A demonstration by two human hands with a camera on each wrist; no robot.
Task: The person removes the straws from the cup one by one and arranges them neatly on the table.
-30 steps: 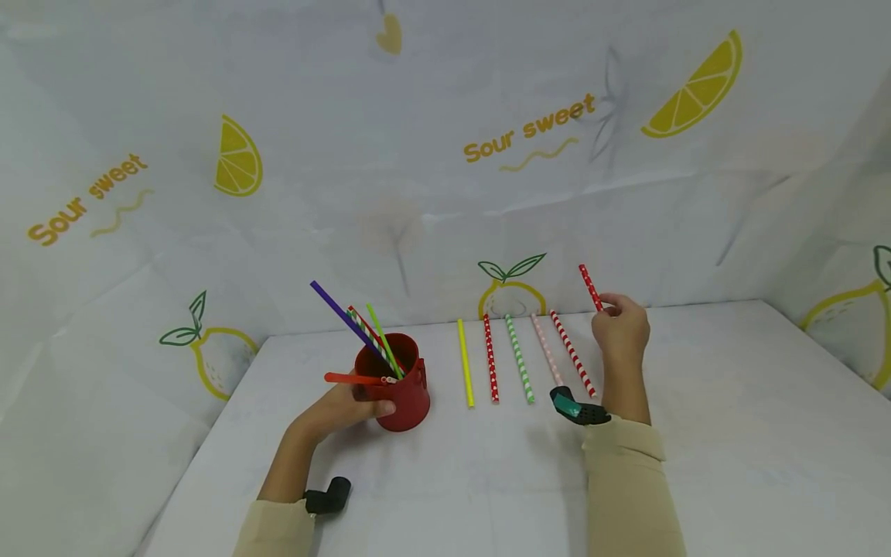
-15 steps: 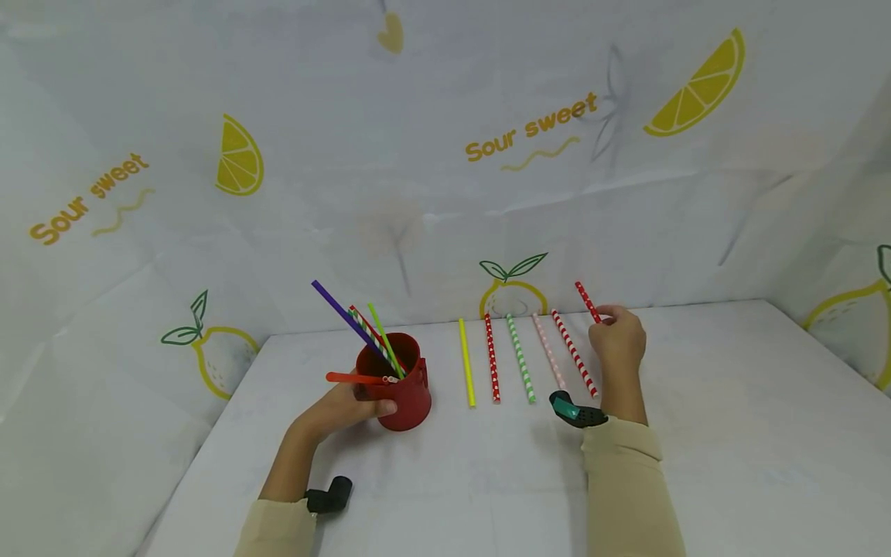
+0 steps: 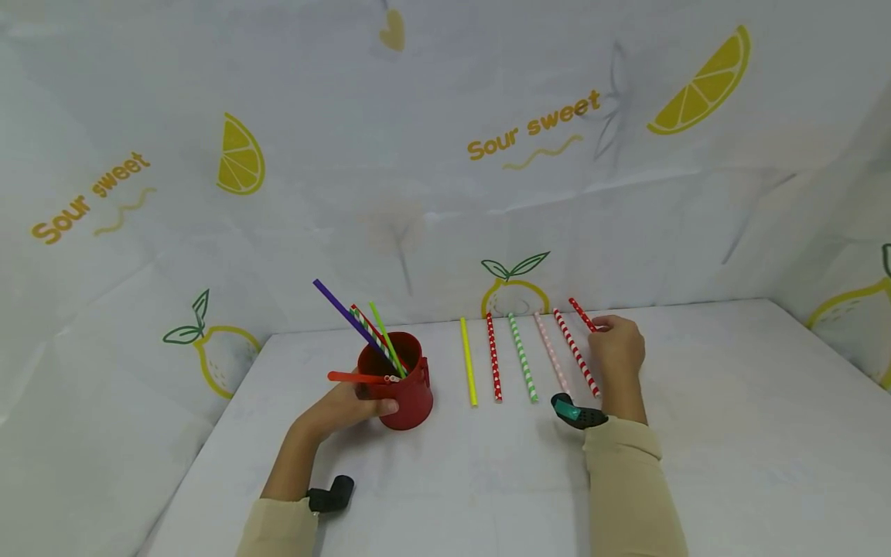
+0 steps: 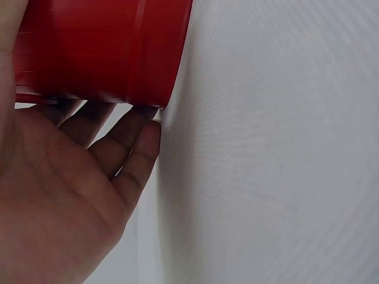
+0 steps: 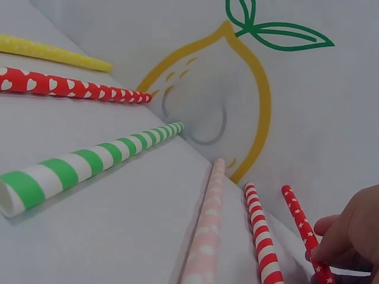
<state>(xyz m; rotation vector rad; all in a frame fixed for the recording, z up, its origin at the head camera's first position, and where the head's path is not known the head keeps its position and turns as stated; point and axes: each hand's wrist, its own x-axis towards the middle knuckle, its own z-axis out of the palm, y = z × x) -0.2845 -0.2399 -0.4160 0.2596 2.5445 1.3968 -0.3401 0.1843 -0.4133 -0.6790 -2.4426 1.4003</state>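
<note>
My left hand [image 3: 348, 408] grips a small red bucket [image 3: 411, 406] at the left of the table, thumb on the near side. In the left wrist view its fingers reach along the wall of the bucket near the base. Several straws lean out of the bucket, among them a purple straw [image 3: 339, 305] and an orange straw [image 3: 351, 377]. At the right, my right hand [image 3: 621, 346] pinches a red paper straw with white stars [image 5: 299, 216] between thumb and fingers, beside a red-and-white striped straw [image 3: 576, 353]. The star straw's near end is hidden by the hand.
Left of the striped straw lie a pink straw [image 3: 551, 348], a green-striped straw [image 3: 522, 357], a red straw with white hearts [image 3: 493, 357] and a yellow straw [image 3: 469, 363], in a row. A white printed backdrop [image 3: 431, 232] rises behind the white table [image 3: 431, 495].
My right hand has come down with the star straw, whose far end is lower and slightly further left. My left hand stays on the bucket.
</note>
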